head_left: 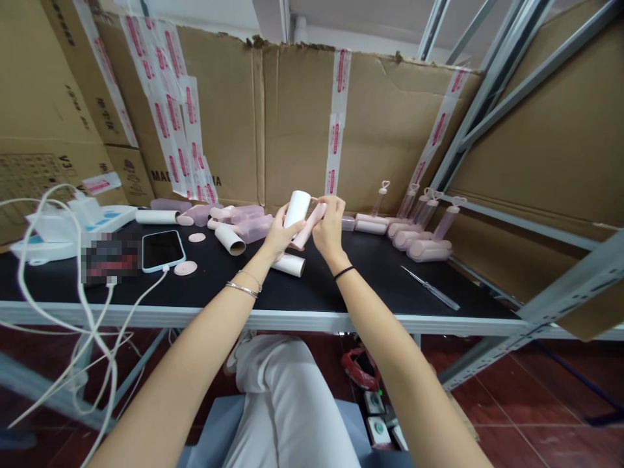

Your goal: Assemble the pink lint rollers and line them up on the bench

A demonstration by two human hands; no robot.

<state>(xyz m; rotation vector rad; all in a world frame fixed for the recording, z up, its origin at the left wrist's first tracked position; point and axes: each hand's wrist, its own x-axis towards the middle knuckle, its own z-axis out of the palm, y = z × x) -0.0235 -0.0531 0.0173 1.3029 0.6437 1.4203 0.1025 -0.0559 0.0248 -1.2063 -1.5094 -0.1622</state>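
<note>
My left hand (pixel 277 234) is closed around a white paper roll (pixel 297 208), tilted and raised above the black tabletop. Close beside the roll is a long, narrow pale pink plastic part (pixel 310 226), gripped in the curled fingers of my right hand (pixel 331 224). Whether the roll and the pink part touch I cannot tell. Below my left hand another white roll (pixel 290 264) lies on the table. A third roll (pixel 230 240), its brown cardboard core showing, rests to the left near several translucent pink covers (pixel 256 227).
At the right stand several pink lint rollers (pixel 429 250) with heart-topped handles. A thin screwdriver (pixel 431 288) lies in front of them. On the left are a phone (pixel 164 251), pink discs (pixel 186 268), a power strip (pixel 110 218) and loose white cables. Cardboard (pixel 297 123) walls the back.
</note>
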